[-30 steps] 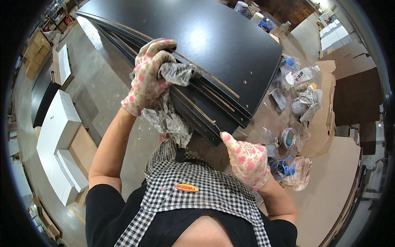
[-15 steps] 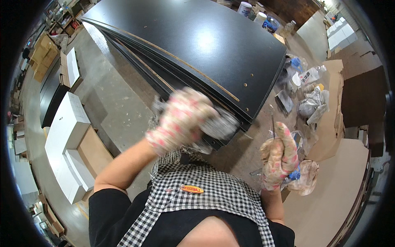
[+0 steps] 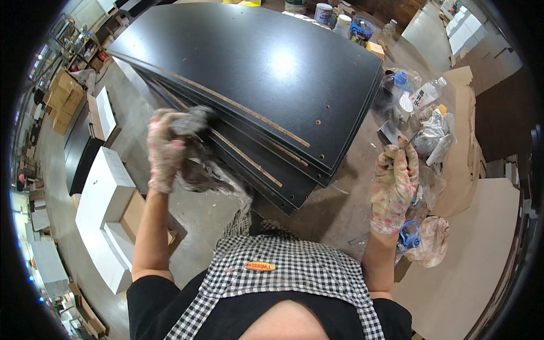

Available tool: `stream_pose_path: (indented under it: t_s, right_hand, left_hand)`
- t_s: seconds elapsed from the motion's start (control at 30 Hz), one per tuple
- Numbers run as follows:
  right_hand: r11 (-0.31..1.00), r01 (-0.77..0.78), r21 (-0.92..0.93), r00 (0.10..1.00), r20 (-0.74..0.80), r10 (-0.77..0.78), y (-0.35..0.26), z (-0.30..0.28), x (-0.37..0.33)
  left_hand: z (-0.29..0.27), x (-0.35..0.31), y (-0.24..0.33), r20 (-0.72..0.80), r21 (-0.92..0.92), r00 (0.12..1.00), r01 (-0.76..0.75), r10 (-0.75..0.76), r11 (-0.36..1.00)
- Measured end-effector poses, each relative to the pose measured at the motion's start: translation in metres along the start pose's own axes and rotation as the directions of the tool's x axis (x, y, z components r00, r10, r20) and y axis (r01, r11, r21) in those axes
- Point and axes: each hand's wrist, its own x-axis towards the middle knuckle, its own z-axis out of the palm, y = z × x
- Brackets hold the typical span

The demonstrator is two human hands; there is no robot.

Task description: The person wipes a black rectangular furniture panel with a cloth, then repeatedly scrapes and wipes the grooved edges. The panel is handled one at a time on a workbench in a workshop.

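Note:
My left hand (image 3: 164, 148), in a stained work glove, is closed around a crumpled grey rag (image 3: 218, 175). The rag's bunched top is against the left edge of a stack of black panels (image 3: 255, 73), and its loose end hangs toward my checked apron. Bare brown strips run along the panel edges, and small holes dot the near right end. On the right, my gloved right hand (image 3: 392, 187) is raised with its fingers curled together, apart from the panels. What it holds, if anything, is hidden in the glove.
Right of the stack lie a clear bottle (image 3: 428, 93), crumpled plastic (image 3: 433, 133) and a blue-handled jug (image 3: 409, 235). Cans and jars (image 3: 343, 24) stand at the back. A large tan board (image 3: 464, 260) is at the lower right. White cartons (image 3: 105, 198) sit on the floor at left.
My left hand has moved left and away from me along the panel edges with the rag. My right hand has shifted slightly right; a thin rod seen at its fingers earlier no longer shows clearly.

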Motion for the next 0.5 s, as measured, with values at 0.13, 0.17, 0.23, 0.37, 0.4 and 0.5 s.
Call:
stream_pose_path:
  t_s: [0.13,0.17,0.23,0.37,0.4,0.5]
  right_hand:
    - [0.998,-0.036,-0.057,0.991,-0.134,0.028,0.0,0.0,-0.002]
    - [0.999,-0.03,-0.015,0.994,-0.107,0.028,0.002,0.001,-0.001]
    - [0.996,-0.011,-0.086,0.991,-0.13,-0.001,0.005,0.001,-0.001]
    - [0.995,0.061,-0.08,0.979,-0.192,-0.075,0.009,-0.007,0.006]
    - [0.995,0.039,-0.091,0.966,-0.251,-0.06,0.009,-0.01,0.01]
    - [0.99,0.103,-0.094,0.963,-0.238,-0.123,0.02,-0.013,0.041]
  left_hand:
    - [0.001,-0.027,-0.003,-0.032,-0.198,0.994,-0.112,0.108,0.974]
    - [0.017,-0.04,0.004,-0.017,-0.459,0.971,-0.219,0.238,0.861]
    - [0.039,-0.063,0.01,0.322,-0.294,0.781,-0.455,0.536,0.84]
    - [0.032,-0.043,-0.033,0.031,0.04,0.963,-0.27,0.269,0.962]
    - [0.018,-0.036,-0.048,-0.161,-0.097,0.984,0.058,-0.073,0.994]
    - [-0.001,-0.034,-0.071,-0.281,-0.327,0.811,0.421,-0.513,0.846]
